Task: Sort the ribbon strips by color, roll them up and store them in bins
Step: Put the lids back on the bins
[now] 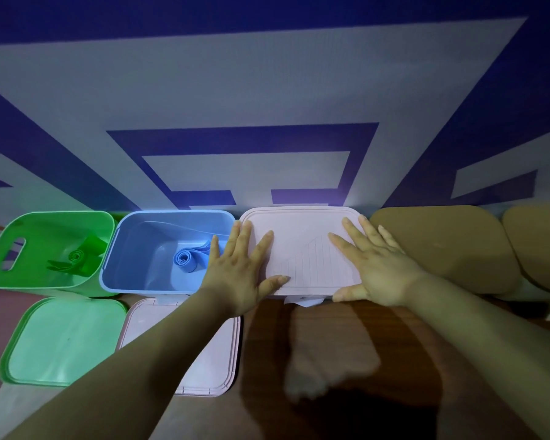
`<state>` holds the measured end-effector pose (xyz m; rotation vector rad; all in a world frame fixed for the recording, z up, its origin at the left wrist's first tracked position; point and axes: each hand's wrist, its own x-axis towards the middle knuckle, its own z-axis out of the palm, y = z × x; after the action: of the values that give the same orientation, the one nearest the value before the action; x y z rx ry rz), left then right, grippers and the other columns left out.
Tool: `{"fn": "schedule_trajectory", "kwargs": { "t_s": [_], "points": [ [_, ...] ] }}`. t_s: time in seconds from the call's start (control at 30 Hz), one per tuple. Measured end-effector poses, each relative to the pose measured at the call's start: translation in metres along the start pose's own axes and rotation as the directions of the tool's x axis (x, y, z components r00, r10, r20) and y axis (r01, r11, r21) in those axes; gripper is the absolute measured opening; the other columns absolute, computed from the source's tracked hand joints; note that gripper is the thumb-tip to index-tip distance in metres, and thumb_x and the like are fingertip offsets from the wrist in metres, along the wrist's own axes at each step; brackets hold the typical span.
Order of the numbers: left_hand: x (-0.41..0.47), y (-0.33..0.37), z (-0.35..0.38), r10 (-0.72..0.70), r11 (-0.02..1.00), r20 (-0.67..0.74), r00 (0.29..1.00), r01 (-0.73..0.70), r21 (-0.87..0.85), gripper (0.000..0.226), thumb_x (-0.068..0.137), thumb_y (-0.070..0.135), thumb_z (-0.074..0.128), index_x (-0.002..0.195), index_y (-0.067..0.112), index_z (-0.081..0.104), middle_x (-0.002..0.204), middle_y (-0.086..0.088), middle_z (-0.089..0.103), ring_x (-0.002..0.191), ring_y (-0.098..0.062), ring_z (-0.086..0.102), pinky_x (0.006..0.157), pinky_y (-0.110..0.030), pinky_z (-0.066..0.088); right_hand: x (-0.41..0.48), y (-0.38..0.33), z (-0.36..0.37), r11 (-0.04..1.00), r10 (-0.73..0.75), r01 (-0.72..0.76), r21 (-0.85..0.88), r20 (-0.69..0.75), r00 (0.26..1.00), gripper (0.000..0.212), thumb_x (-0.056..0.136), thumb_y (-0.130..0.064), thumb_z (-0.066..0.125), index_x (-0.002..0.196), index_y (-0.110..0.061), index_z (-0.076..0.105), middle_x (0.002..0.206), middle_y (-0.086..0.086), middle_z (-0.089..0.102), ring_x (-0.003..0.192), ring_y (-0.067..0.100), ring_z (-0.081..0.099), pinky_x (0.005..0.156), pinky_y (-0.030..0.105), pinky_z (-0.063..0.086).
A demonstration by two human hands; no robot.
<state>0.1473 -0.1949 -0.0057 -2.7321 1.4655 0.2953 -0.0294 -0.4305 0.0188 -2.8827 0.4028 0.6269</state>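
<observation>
A green bin [0,265] at the far left holds a rolled green ribbon [75,257]. Beside it an open blue bin [121,249] holds a rolled blue ribbon [186,260]. To the right stands a pink bin covered by its pink lid [302,230]. My left hand [238,271] lies flat with fingers spread on the lid's left side. My right hand [375,268] lies flat on the lid's right side, thumb at the front edge. A scrap of white material [302,301] pokes out under the lid's front edge.
A green lid [61,341] and a pale pink lid [216,357] lie on the brown table in front of the open bins. Two brown-lidded bins [442,246] stand to the right. A blue and white patterned wall rises right behind the row.
</observation>
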Motion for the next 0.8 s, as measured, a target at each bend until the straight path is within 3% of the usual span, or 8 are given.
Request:
{"fn": "schedule_trajectory", "kwargs": {
  "t_s": [0.3,0.8],
  "points": [
    [0.01,-0.006,-0.005,0.049,0.998,0.027,0.998,-0.05,0.041,0.095,0.075,0.091,0.009,0.153,0.041,-0.009,0.164,-0.013,-0.008,0.15,-0.032,-0.014,0.117,-0.063,-0.001,0.004,-0.005,-0.007,0.997,0.012,-0.012,0.079,0.0,1.0,0.119,0.059,-0.096,0.044,0.151,-0.046,-0.013,0.16,-0.001,-0.029,0.144,0.022,-0.035,0.122,0.048,-0.009],
    [0.013,-0.005,0.001,0.047,0.999,0.022,0.999,-0.047,-0.003,0.093,0.075,0.091,0.009,0.153,0.043,-0.007,0.164,-0.01,-0.013,0.149,-0.033,-0.02,0.118,-0.061,0.0,0.011,-0.009,-0.01,0.997,0.075,-0.076,0.007,0.097,0.992,0.123,0.058,-0.096,0.044,0.147,-0.046,-0.026,0.155,0.003,-0.041,0.139,0.026,-0.043,0.12,0.048,-0.013]
  ]
}}
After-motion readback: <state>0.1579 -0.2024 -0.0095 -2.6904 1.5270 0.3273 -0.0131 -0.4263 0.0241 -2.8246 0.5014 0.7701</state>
